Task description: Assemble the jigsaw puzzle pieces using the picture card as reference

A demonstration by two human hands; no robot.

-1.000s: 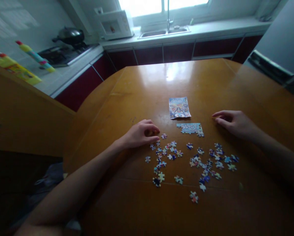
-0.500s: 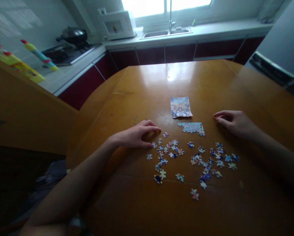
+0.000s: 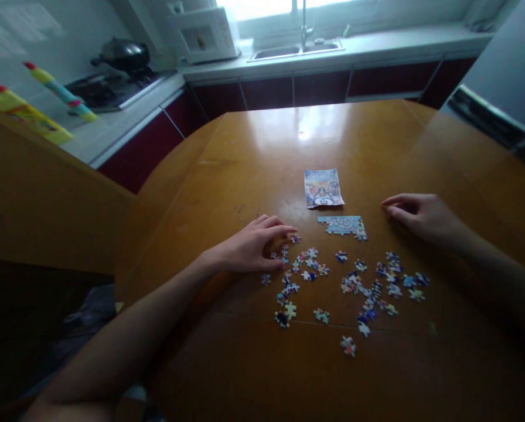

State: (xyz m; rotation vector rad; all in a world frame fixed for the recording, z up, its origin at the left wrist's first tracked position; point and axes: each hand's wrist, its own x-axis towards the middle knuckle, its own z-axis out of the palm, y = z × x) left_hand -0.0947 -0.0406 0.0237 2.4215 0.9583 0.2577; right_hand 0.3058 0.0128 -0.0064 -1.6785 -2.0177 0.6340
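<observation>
Left hand (image 3: pixel 251 245) has shifted right since the earlier frame, thumb and fingers wide over the leftmost loose pieces (image 3: pixel 353 285). Right hand (image 3: pixel 429 218) narrow, grip on anything cannot be told, right of the joined block (image 3: pixel 342 225); sheet (image 3: pixel 323 189) just beyond, on the far side.

L hand (image 3: pixel 254 244) – thumb & fingers apart; R hand (image 3: pixel 423 217) – loosely curled, thumb nr index.

Orange-brown table (image 3: pixel 254 158), dark red cabinets (image 3: pixel 321 88), light-blue puzzle section (image 3: pixel 344 225) — pale-lettered, loose puzzle pieces (image 3: pixel 353 285) — mottled blue, white, pink
</observation>
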